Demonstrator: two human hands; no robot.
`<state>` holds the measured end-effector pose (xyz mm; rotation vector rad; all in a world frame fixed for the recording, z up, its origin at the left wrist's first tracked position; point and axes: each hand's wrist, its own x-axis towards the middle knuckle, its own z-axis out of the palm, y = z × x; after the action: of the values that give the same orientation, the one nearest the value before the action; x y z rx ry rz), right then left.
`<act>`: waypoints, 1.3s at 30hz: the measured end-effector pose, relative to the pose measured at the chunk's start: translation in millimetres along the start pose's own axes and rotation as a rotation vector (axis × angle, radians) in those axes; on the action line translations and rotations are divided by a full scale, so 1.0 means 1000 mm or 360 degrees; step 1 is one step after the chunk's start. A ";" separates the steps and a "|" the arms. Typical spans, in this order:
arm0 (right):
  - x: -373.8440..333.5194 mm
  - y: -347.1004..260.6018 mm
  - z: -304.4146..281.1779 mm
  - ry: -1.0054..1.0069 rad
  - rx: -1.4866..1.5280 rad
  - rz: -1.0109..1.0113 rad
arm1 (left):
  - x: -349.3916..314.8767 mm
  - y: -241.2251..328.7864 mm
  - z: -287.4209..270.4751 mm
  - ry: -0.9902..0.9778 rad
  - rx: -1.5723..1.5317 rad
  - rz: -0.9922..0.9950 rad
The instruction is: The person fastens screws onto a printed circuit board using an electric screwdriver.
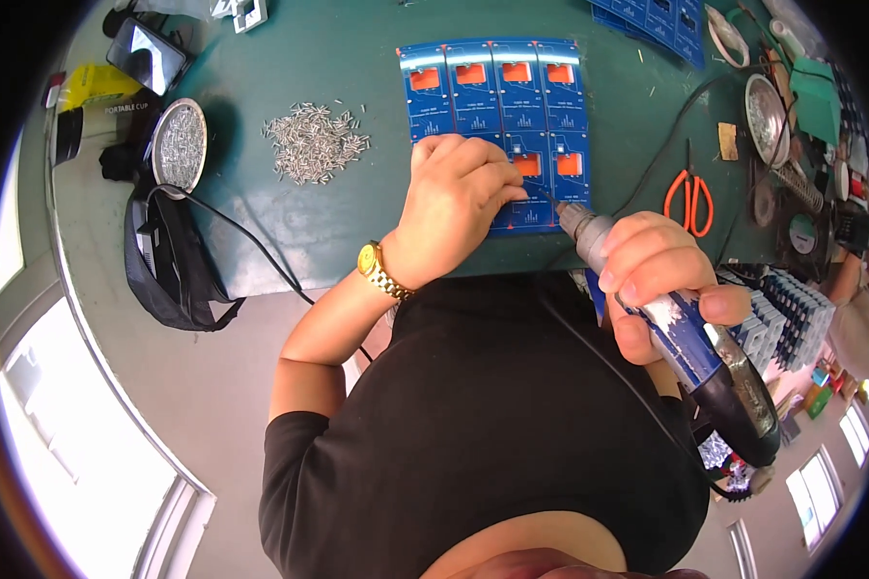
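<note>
My right hand (661, 275) is wrapped round a corded electric screwdriver (684, 338), blue and grey with a black end. Its thin bit points left and down at a sheet of blue panels (478, 106) with orange-red windows. Over the near left panels lies my left hand (463, 198), a gold watch on its wrist. Its thumb and forefinger are pinched together close to the bit's tip; whatever they hold is hidden. A loose pile of small silver screws or pins (314, 143) lies to the left of the panels.
Orange-handled scissors (688, 203) lie on the green table (377, 58) at the right. Metal dishes of small parts stand at the left (180, 145) and right. More blue panels (658, 29) lie at the back right. A phone (149, 56) and black bag (179, 270) are left; cables cross the table.
</note>
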<state>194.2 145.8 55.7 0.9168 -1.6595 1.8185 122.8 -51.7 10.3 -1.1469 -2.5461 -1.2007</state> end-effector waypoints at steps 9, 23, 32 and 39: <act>-0.006 -0.003 -0.001 -0.0017 -0.0066 0.0085 | 0.001 0.003 0.004 -0.0069 0.0180 -0.0008; -0.005 0.000 0.000 0.0040 -0.0081 0.0108 | 0.001 0.006 0.007 -0.0120 0.0343 0.0008; -0.006 -0.002 0.002 -0.0006 -0.0147 0.0174 | -0.005 0.000 0.007 -0.0033 0.0364 0.0146; -0.013 0.006 0.006 0.0171 -0.0073 0.0169 | 0.000 -0.003 -0.002 -0.0108 0.0256 0.0013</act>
<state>198.7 139.9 42.5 0.7111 -1.7042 1.8563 120.7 -54.2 10.0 -1.1783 -2.6280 -0.9506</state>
